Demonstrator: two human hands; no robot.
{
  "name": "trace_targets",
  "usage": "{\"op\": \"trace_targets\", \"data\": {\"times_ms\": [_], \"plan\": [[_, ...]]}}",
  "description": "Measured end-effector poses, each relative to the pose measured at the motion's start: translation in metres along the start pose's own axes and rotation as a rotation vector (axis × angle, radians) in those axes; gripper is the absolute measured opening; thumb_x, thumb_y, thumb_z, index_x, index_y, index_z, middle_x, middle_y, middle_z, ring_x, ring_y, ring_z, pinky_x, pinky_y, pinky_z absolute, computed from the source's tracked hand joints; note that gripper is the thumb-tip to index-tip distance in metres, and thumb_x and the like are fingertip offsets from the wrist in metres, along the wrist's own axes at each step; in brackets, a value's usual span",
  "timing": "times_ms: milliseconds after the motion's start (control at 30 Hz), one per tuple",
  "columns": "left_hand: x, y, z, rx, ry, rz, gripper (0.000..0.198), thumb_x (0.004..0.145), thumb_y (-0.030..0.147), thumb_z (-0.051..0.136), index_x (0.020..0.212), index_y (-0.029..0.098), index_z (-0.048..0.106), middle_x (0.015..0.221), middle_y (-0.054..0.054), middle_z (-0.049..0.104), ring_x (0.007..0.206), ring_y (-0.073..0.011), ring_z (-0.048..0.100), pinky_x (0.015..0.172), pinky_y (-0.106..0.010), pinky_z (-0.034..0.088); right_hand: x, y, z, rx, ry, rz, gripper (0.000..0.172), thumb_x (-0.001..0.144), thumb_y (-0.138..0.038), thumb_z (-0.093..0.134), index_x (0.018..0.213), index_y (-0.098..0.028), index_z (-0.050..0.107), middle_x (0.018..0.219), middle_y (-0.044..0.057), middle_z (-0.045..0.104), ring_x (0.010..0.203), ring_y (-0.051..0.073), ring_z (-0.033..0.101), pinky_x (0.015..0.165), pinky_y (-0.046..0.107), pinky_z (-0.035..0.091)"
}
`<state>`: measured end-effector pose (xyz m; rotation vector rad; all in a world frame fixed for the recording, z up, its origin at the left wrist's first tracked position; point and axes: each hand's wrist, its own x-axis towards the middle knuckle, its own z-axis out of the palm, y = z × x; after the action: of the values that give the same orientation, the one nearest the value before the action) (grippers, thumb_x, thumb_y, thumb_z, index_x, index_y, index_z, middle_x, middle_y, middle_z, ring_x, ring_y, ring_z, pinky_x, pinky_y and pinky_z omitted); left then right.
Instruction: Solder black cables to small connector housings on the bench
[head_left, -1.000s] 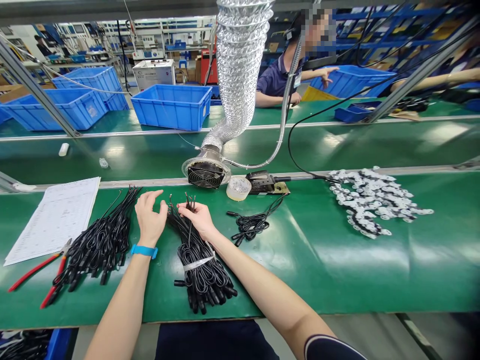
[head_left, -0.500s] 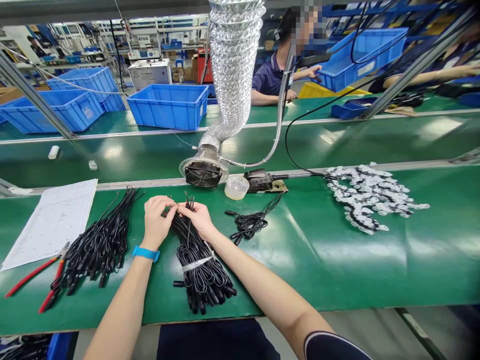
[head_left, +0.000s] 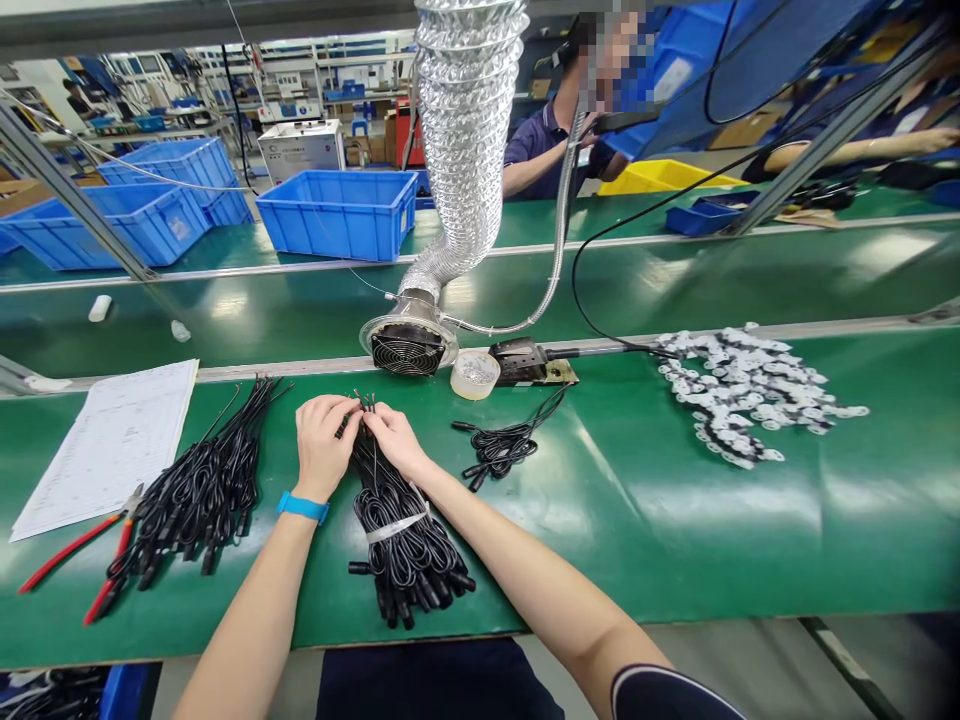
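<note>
A tied bundle of black cables lies in front of me, its connector ends toward me and its thin bare wire ends pointing away. A pale band wraps its middle. My left hand is closed at the wire ends, fingertips pinching there. From the other side my right hand grips the same ends, thumb against the wires. Both hands' fingertips nearly meet, and which single wires they pinch is too small to make out. A second pile of black cables rests to the left, with red-handled pliers beside it.
A fume fan on a silver duct stands at the back edge, near a round pale tub and a soldering tool holder. Loose cables and white clip-like parts lie rightward; papers lie left. Across, a person lifts a blue bin.
My left hand has moved slightly right, closer to my right hand at the wire ends. The person across has raised and tipped the blue bin. The cable bundle stays in place.
</note>
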<state>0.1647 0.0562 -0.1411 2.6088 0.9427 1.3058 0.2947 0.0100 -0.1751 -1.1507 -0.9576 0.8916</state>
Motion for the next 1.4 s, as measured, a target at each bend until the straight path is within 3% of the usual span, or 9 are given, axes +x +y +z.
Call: {"op": "trace_targets", "data": {"times_ms": [167, 267, 367, 567, 733, 900, 1167, 1267, 1400], "plan": [[-0.001, 0.0, 0.001, -0.049, 0.023, -0.04, 0.011, 0.093, 0.027, 0.064, 0.102, 0.024, 0.071, 0.101, -0.004, 0.073, 0.1, -0.0225, 0.063, 0.092, -0.04, 0.042, -0.001, -0.002, 0.0, -0.052, -0.029, -0.049, 0.036, 0.087, -0.041, 0.053, 0.057, -0.022, 0.047, 0.069, -0.002, 0.043, 0.074, 0.017, 0.046, 0.074, 0.03, 0.038], [-0.002, 0.003, 0.001, -0.065, 0.045, -0.059, 0.005, 0.092, 0.027, 0.066, 0.09, 0.023, 0.069, 0.094, -0.003, 0.073, 0.095, -0.0216, 0.064, 0.09, -0.04, 0.042, -0.001, 0.0, -0.001, -0.072, -0.033, -0.064, 0.036, 0.088, -0.041, 0.051, 0.058, -0.022, 0.046, 0.069, -0.002, 0.042, 0.074, 0.017, 0.045, 0.073, 0.03, 0.037], [0.0, 0.006, 0.0, -0.086, 0.065, -0.098, 0.014, 0.091, 0.027, 0.067, 0.078, 0.023, 0.064, 0.086, -0.002, 0.072, 0.09, -0.0208, 0.064, 0.089, -0.039, 0.042, 0.0, 0.001, -0.001, -0.083, -0.042, -0.076, 0.038, 0.089, -0.043, 0.05, 0.057, -0.023, 0.044, 0.069, -0.002, 0.042, 0.073, 0.017, 0.044, 0.073, 0.03, 0.037], [0.006, 0.004, 0.001, -0.103, 0.121, -0.143, 0.01, 0.092, 0.028, 0.065, 0.099, 0.023, 0.07, 0.099, -0.004, 0.074, 0.098, -0.0219, 0.065, 0.093, -0.039, 0.045, -0.001, -0.002, 0.0, -0.089, -0.071, -0.095, 0.038, 0.089, -0.044, 0.049, 0.058, -0.023, 0.043, 0.071, -0.001, 0.044, 0.076, 0.017, 0.047, 0.076, 0.03, 0.04], [0.008, 0.001, 0.004, -0.131, 0.109, -0.153, 0.008, 0.092, 0.028, 0.065, 0.091, 0.023, 0.071, 0.094, -0.003, 0.074, 0.094, -0.0215, 0.066, 0.091, -0.039, 0.046, -0.002, -0.004, 0.001, -0.098, -0.085, -0.107, 0.037, 0.088, -0.044, 0.048, 0.059, -0.023, 0.041, 0.073, 0.0, 0.046, 0.078, 0.018, 0.048, 0.078, 0.031, 0.041], [0.009, 0.0, 0.003, -0.186, 0.093, -0.208, 0.015, 0.09, 0.029, 0.066, 0.103, 0.023, 0.07, 0.1, -0.004, 0.074, 0.099, -0.0219, 0.065, 0.093, -0.039, 0.048, -0.002, -0.005, 0.001, -0.106, -0.09, -0.116, 0.037, 0.089, -0.045, 0.048, 0.059, -0.023, 0.04, 0.073, 0.0, 0.045, 0.078, 0.018, 0.048, 0.078, 0.031, 0.041], [0.007, 0.003, 0.004, -0.143, 0.168, -0.237, 0.013, 0.089, 0.03, 0.068, 0.078, 0.022, 0.065, 0.081, -0.002, 0.07, 0.083, -0.0195, 0.063, 0.081, -0.036, 0.049, -0.003, -0.006, 0.001, -0.136, -0.1, -0.126, 0.041, 0.092, -0.046, 0.048, 0.059, -0.024, 0.038, 0.071, 0.0, 0.045, 0.079, 0.019, 0.049, 0.079, 0.031, 0.042], [0.006, 0.005, 0.003, -0.091, 0.177, -0.17, 0.007, 0.09, 0.029, 0.067, 0.089, 0.022, 0.067, 0.095, -0.005, 0.071, 0.094, -0.0217, 0.064, 0.089, -0.038, 0.048, -0.003, -0.007, 0.0, -0.147, -0.106, -0.138, 0.041, 0.093, -0.048, 0.049, 0.06, -0.023, 0.045, 0.072, 0.0, 0.049, 0.082, 0.019, 0.051, 0.08, 0.032, 0.043], [0.006, 0.007, 0.002, -0.016, 0.107, -0.055, 0.016, 0.089, 0.028, 0.068, 0.104, 0.025, 0.072, 0.118, -0.008, 0.069, 0.111, -0.0259, 0.062, 0.098, -0.044, 0.043, -0.004, -0.006, -0.001, -0.177, -0.111, -0.16, 0.039, 0.097, -0.048, 0.047, 0.071, -0.021, 0.06, 0.076, 0.001, 0.05, 0.083, 0.018, 0.052, 0.08, 0.031, 0.043]]}}
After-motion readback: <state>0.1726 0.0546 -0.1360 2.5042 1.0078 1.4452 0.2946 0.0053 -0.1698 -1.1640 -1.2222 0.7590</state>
